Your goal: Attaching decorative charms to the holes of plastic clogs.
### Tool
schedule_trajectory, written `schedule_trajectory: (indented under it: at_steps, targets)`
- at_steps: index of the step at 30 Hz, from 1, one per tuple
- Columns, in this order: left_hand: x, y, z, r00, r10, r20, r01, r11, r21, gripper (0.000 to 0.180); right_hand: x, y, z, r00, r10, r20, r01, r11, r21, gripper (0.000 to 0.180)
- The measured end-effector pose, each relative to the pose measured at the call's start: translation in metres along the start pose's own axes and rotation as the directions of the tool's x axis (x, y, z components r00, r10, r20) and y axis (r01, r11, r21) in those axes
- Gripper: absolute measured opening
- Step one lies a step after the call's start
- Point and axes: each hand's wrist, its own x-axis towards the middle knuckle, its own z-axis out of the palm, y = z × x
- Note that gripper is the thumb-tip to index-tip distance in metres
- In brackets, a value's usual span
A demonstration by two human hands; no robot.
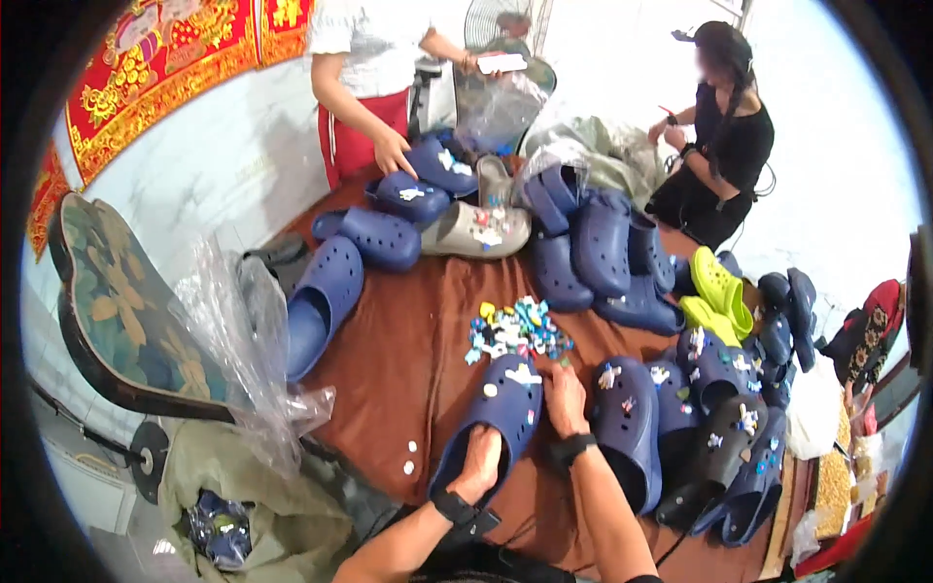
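My left hand reaches into the opening of a navy clog, its fingers hidden inside the toe. Pale charms sit on the top of that clog. Beside its toe, my right hand is closed, fingertips pressed together at the edge of a pile of small colourful shoe charms. Whatever is between those fingertips is too small to name. Just right of my right hand stands another navy clog with charms on it, next to a dark clog and several more decorated clogs.
Plain navy clogs, a grey clog and lime clogs ring the brown cloth. One person touches a clog at the back; another person sits far right. A chair back and plastic bag are left.
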Motion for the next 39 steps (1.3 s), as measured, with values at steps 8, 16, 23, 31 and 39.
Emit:
schedule_trajectory:
  at_steps: [8, 16, 23, 31, 39]
  targets:
    - [-0.007, 0.018, 0.01, 0.965, -0.036, 0.26, 0.076, 0.987, -0.143, 0.044, -0.033, -0.016, -0.03, 0.979, 0.178, -0.101, -0.109, 0.872, 0.478, 0.016]
    - [-0.003, 0.017, 0.014, 0.972, -0.162, 0.168, 0.191, 0.967, -0.169, 0.034, -0.078, -0.06, -0.075, 0.976, 0.189, 0.105, -0.215, 0.784, 0.583, 0.014]
    - [-0.029, 0.016, 0.004, 0.985, -0.067, 0.159, 0.064, 0.998, 0.02, 0.037, -0.098, -0.06, -0.072, 0.985, 0.14, 0.099, -0.171, 0.83, 0.53, 0.016]
    - [-0.024, 0.012, 0.004, 0.981, 0.045, 0.188, -0.083, 0.975, 0.204, 0.037, -0.107, -0.064, -0.07, 0.999, -0.042, 0.011, 0.035, 0.917, 0.397, 0.015]
    - [-0.029, 0.021, 0.009, 0.981, 0.069, 0.18, -0.111, 0.965, 0.237, 0.036, -0.108, -0.071, -0.072, 0.986, -0.158, -0.05, 0.166, 0.925, 0.342, 0.014]
